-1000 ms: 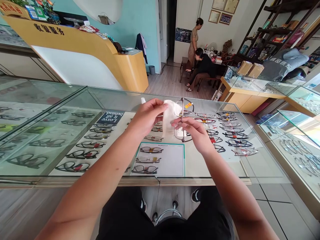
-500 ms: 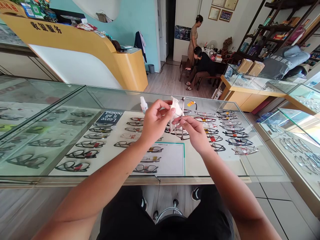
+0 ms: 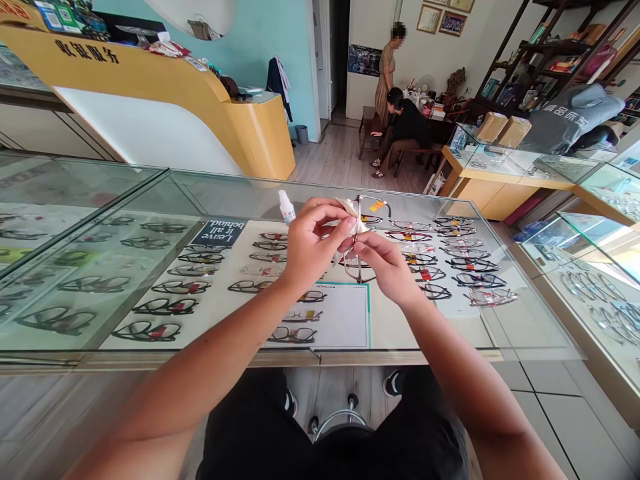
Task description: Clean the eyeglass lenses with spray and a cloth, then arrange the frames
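Note:
Above the glass display case [image 3: 345, 337], my left hand [image 3: 317, 243] pinches a pale cloth [image 3: 349, 207] against one lens of a pair of glasses [image 3: 359, 270]. My right hand [image 3: 383, 263] grips the thin frame near its middle, with thumb and forefinger together. The glasses are held upright on their side, and one temple with an orange tag [image 3: 376, 207] points away to the right. My left fingers and the cloth hide most of the upper lens. A small white spray bottle [image 3: 287, 208] stands on the glass just beyond my left hand.
Rows of glasses [image 3: 170, 307] lie inside the case under the glass. Across the room are a yellow and white counter [image 3: 260, 133], a standing person [image 3: 387, 73] and a seated person [image 3: 413, 123]. More display cases [image 3: 525, 170] stand at the right.
The cloth is now bunched smaller between my left fingers and the lens. The glasses have shifted slightly left and tilted. Both hands keep their hold.

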`<state>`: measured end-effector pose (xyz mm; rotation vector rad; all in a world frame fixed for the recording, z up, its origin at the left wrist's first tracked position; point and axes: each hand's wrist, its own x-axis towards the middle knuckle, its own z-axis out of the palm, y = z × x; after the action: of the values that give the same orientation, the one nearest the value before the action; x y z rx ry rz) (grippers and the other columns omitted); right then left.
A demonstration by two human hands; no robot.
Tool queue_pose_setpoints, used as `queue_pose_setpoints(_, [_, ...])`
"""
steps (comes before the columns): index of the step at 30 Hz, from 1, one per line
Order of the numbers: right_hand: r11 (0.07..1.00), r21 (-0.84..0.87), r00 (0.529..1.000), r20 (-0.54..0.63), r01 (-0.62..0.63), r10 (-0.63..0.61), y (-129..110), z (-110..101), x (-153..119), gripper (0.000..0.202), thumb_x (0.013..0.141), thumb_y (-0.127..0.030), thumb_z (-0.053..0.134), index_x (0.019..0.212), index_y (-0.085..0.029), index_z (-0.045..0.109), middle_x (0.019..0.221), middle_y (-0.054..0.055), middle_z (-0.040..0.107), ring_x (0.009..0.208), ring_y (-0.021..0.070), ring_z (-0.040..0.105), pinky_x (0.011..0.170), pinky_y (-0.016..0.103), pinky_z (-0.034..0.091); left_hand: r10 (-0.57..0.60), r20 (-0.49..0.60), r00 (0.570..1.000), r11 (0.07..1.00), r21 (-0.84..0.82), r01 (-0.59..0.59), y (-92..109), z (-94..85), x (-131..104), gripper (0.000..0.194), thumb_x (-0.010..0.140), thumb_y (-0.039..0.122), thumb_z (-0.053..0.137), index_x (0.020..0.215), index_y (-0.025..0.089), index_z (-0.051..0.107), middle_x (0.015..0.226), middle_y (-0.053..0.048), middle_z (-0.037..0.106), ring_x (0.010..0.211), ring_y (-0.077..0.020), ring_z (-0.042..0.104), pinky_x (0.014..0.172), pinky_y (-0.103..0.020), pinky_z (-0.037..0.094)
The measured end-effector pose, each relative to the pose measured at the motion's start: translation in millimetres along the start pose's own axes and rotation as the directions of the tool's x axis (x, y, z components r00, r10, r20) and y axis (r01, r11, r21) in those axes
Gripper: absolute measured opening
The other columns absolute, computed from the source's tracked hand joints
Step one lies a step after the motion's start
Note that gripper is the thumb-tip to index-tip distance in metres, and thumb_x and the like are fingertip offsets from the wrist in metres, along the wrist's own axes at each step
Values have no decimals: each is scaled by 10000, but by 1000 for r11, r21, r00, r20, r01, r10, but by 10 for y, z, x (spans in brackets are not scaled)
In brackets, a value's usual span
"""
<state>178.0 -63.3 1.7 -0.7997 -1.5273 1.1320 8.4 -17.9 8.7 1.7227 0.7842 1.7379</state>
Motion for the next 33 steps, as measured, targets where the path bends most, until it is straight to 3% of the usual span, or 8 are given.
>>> queue_pose_setpoints(4, [1000,18,1000,24,1,-1,3,-8,-2,386,1035,-624,687,978,-251,767,1053,46,784,961,209,641,942,372,531,-158,45,986,976,-143,163,17,-13,36,373,826,464,954,944,240,679,1048,-38,742,904,-165,751,753,-292,625])
queue_pose_setpoints(8, [999,31,1000,28,-6,5,-26,-12,-3,361,1039,-600,689,970,-254,763,1046,45,777,958,209,636,951,372,526,-259,80,963,955,-129,267,55,-46,76,495,777,524,980,869,244,582,998,-35,744,881,-173,735,724,-296,596])
queue_pose_setpoints(13, [1000,21,1000,26,-15,15,-61,-25,5,401,1023,-641,686,918,-259,745,1033,47,773,958,219,635,963,385,524,-203,131,970,973,-85,215,73,-52,68,411,834,540,932,908,240,661,1073,-65,743,902,-192,732,696,-309,586])
queue_pose_setpoints(17, [997,72,999,21,-27,26,-55,-40,4,347,1033,-593,695,938,-264,749,1052,44,782,969,218,648,991,385,523,-125,131,983,991,-24,129,75,-53,54,283,964,517,817,960,250,725,1124,-78,748,974,-197,731,816,-342,609])
queue_pose_setpoints(20, [996,89,999,32,-20,18,-39,-51,1,308,1048,-557,686,969,-271,765,1066,43,785,984,221,653,1001,385,525,-160,122,979,986,-25,164,68,-56,62,300,949,531,832,965,253,721,1107,-71,765,953,-195,732,820,-343,605])
queue_pose_setpoints(25, [994,110,998,68,-3,-4,-22,-75,-3,278,1068,-524,668,1013,-278,785,1046,37,774,969,218,655,974,378,527,-302,162,939,939,-119,323,57,-96,111,448,812,568,956,980,244,697,1013,-44,768,918,-184,732,814,-312,590])
queue_pose_setpoints(29, [998,67,998,70,-10,5,-36,-76,-6,337,1055,-582,670,1001,-272,789,1059,43,788,979,229,666,989,398,546,-398,326,857,901,-34,432,63,-168,139,445,872,648,879,885,221,753,860,-26,740,835,-185,696,755,-305,550])
queue_pose_setpoints(33, [996,92,997,80,-10,3,-48,-69,-2,319,1053,-564,683,997,-273,800,1063,41,799,990,230,672,994,395,551,-410,386,826,862,-133,490,62,-170,143,407,852,610,911,949,231,799,826,-11,714,745,-161,647,701,-307,529])
